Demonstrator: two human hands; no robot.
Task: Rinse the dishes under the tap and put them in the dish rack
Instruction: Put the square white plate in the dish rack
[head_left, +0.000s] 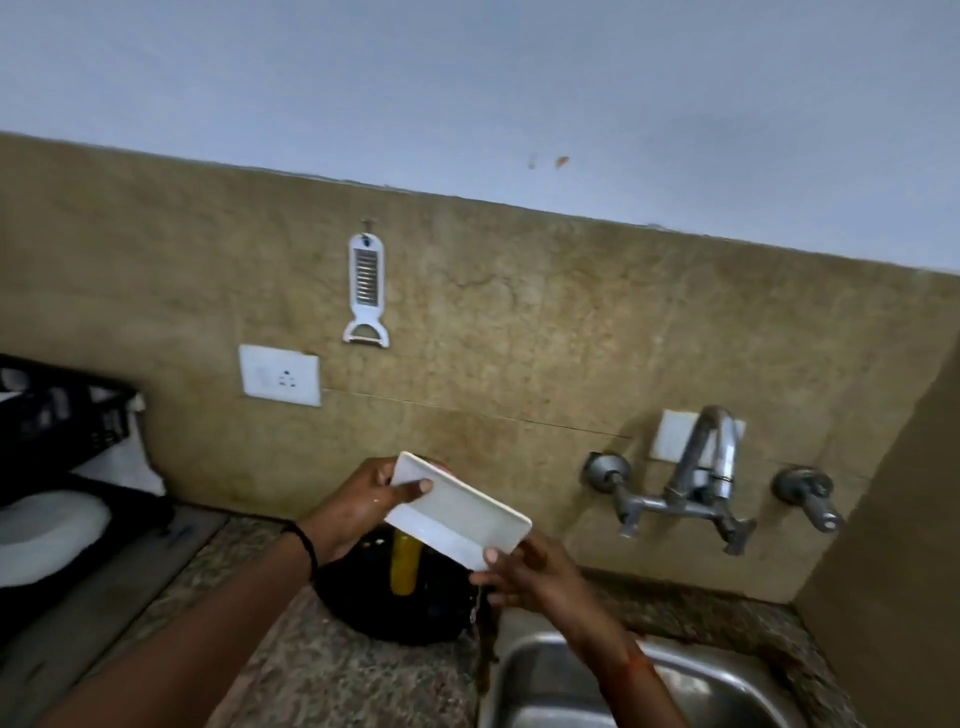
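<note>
Head view: I grip the white rectangular dish (457, 512) at centre frame, left hand (358, 501) and right hand (524, 571) pinching opposite short ends, dish rack (67, 415) far left, nearer my left.

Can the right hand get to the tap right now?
Probably not yet. The right hand is busy pinching a corner of the white dish, which the left hand also holds. The way to the tap looks free, though.
</note>
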